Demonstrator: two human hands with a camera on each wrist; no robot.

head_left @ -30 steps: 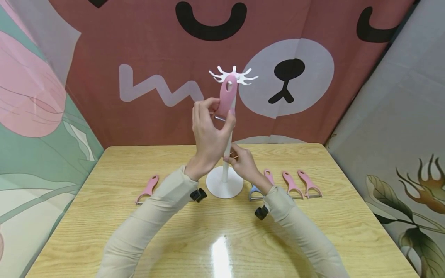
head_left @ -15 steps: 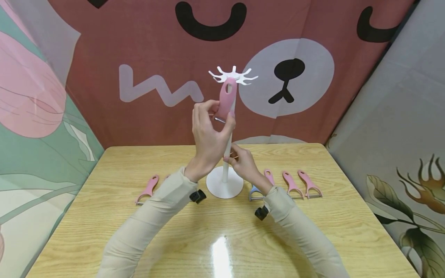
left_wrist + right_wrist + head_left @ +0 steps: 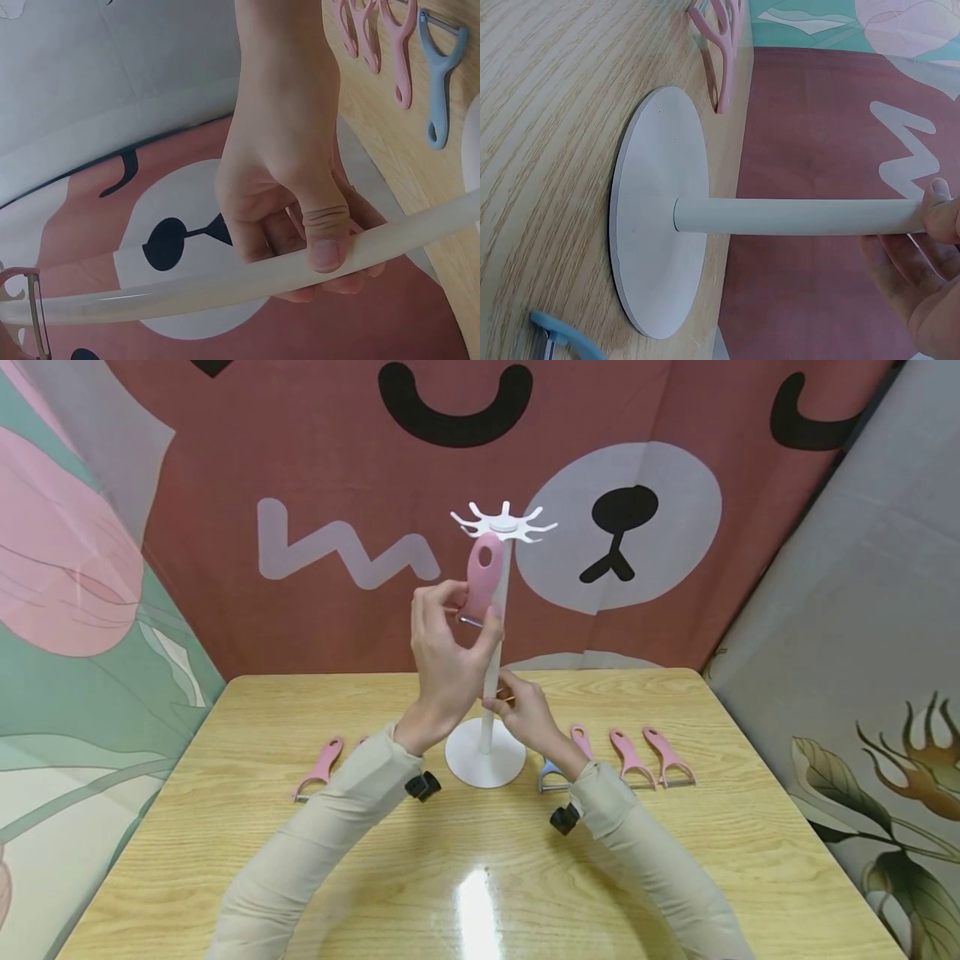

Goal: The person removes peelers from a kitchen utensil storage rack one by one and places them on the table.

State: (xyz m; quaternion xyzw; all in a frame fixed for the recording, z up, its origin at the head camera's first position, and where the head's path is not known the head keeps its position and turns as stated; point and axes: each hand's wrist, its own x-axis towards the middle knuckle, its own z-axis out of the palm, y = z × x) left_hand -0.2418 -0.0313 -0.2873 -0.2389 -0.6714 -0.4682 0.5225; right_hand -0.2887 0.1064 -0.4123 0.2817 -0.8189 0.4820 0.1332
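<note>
My left hand (image 3: pixel 450 647) holds a pink peeler (image 3: pixel 482 581) by its blade end, pinched between thumb and fingers, with the holed handle pointing up. The handle's top is just below the hooks (image 3: pixel 504 525) of a tall white stand and in front of its pole; whether they touch, I cannot tell. Lower down, my right hand (image 3: pixel 525 710) grips the white pole (image 3: pixel 195 289), thumb on the near side and fingers behind it. At the left edge of the left wrist view, the held peeler's metal blade (image 3: pixel 37 315) shows beside the pole.
The stand's round white base (image 3: pixel 660 255) sits on the wooden table (image 3: pixel 390 877). Right of it lie a blue peeler (image 3: pixel 551 778) and several pink peelers (image 3: pixel 628 756), partly behind my right wrist. More pink ones, including one peeler (image 3: pixel 322 764), lie left, partly behind my left sleeve.
My left hand has moved slightly left and down with the pink peeler, whose handle top has dropped from among the hooks to just below them. My right hand stays on the pole.
</note>
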